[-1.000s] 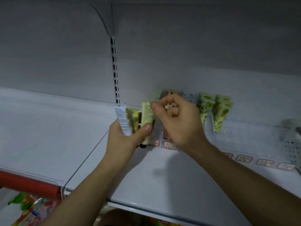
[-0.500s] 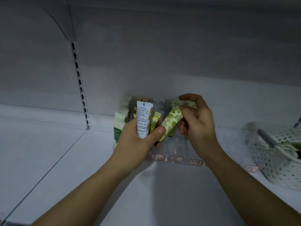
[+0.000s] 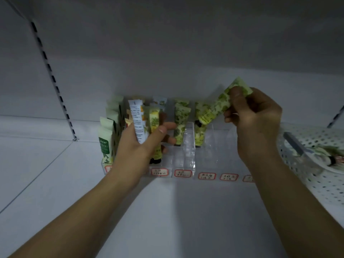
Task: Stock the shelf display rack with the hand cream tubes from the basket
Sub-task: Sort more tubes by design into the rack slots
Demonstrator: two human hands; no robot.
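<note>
Hand cream tubes are about halfway sorted, I'd say. Nearest the camera, the left hand (image 3: 141, 144) at centre frame grips a small bunch of spare tubes (image 3: 147, 123), one white with printed text and a couple of yellow-green ones. The right hand (image 3: 255, 118), right of centre, pinches a green leaf-patterned tube (image 3: 219, 107) by its crimped end, tilted cap-down just above the rack, so it looks about to drop into a slot.

Just behind the hands sits the clear acrylic display rack (image 3: 188, 146) with red-bordered price labels (image 3: 183, 173) along its front. The left slots already hold pale green tubes (image 3: 106, 138), and the middle ones have a few leaf-print tubes (image 3: 181, 118) standing cap-down. The slots toward the right look unfilled, so there's work left.

At the right edge, the white perforated plastic basket (image 3: 320, 174) has at least some stock lying inside, though I can't count it.

It all rests on a plain white metal shelf (image 3: 55, 174), with a white back panel and a slotted upright (image 3: 54, 79) at upper left. Lighting is dim.
</note>
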